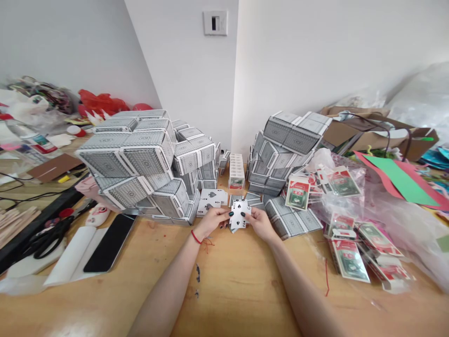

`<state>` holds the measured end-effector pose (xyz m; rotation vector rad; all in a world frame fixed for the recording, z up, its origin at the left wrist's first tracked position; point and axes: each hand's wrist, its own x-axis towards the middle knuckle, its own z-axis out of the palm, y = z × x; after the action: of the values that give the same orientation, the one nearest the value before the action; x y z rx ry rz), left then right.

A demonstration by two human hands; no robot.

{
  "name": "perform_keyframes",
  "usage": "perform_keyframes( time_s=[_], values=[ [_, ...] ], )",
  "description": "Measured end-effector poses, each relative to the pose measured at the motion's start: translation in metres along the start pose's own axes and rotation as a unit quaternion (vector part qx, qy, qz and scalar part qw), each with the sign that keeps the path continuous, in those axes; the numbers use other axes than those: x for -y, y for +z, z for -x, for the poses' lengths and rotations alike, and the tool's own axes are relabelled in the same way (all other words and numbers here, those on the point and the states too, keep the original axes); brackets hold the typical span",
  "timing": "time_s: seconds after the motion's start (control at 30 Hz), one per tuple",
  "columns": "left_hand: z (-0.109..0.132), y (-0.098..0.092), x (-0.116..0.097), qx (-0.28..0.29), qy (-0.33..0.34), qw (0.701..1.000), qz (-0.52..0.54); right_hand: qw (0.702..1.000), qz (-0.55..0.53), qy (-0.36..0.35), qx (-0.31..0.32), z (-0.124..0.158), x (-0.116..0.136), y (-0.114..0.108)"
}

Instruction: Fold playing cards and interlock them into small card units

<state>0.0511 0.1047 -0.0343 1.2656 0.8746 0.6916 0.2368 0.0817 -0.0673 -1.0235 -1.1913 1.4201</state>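
Between my two hands, playing cards [239, 220] with spades on them are held face up over the table. My left hand [213, 223] pinches their left side, thumb on top. On their right side my right hand [258, 222] grips them, thumb also on top. Face-up ace cards [209, 200] lie just behind my left hand. Cube-like blocks made of folded grey-backed cards [147, 150] are stacked at the left, with a similar stack [277, 154] at the right. Low folded card blocks [294, 217] sit beside my right hand.
A clear box [236, 171] stands between the stacks. Card boxes [351, 262] and plastic wrap cover the right side. A black phone [109, 243], scissors [52, 234] and paper lie at the left. Red threads [327, 276] are on the wooden table [238, 299].
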Motion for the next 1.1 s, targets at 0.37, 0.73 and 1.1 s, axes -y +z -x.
perform_keyframes(
  time_s=[0.37,0.73,1.1],
  values=[
    [-0.004,0.015,0.002,-0.086,0.012,0.996,-0.033,1.0,-0.014,0.004,0.003,0.003,0.006,0.004],
    [-0.006,0.017,0.007,-0.127,0.007,0.99,-0.065,0.998,-0.05,0.04,-0.003,0.004,0.007,0.004],
    [-0.007,0.017,0.012,-0.113,0.025,0.993,-0.022,0.997,-0.063,0.039,-0.033,0.003,0.011,0.007]
  ],
)
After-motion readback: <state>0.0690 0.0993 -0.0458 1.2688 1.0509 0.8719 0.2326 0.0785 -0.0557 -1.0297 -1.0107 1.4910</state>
